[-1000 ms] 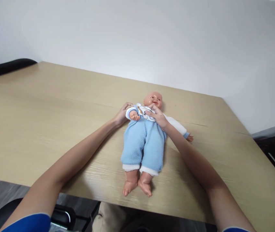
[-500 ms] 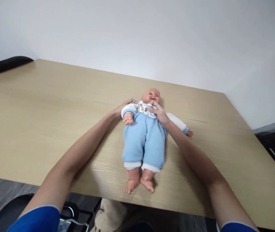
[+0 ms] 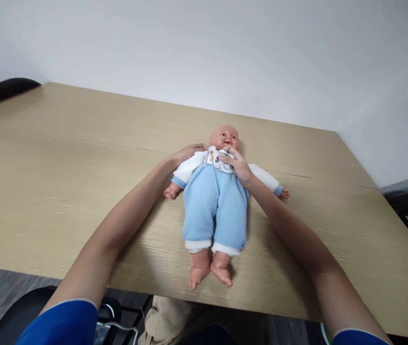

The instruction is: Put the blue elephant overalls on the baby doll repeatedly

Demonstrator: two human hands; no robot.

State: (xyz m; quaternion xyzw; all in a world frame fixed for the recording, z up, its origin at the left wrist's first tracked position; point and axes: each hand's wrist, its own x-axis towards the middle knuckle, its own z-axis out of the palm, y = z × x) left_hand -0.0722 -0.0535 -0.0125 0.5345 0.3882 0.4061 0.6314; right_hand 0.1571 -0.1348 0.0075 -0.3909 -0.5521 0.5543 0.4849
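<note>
A baby doll [image 3: 215, 206] in a white-and-light-blue outfit lies on its back, head away from me and bare feet towards me. My left hand [image 3: 191, 152] reaches behind the doll's sleeved arm, its outstretched fingers touching the shoulder by the collar; the fingertips are partly hidden. Across the upper chest lies my right hand [image 3: 238, 165], fingers spread over the white bib [image 3: 217, 157] and touching the collar just under the chin. Both of the doll's arms rest out to its sides.
The wooden table [image 3: 82, 191] stretches widest to the left, with a pale wall [image 3: 204, 57] behind it. Black chair parts [image 3: 8, 91] stand at the far left edge, and another dark seat [image 3: 20, 311] is below the near left edge.
The doll's arm on my left has dropped from beside its chest outward onto the table. Both my hands stay near the collar. The view has shifted slightly.
</note>
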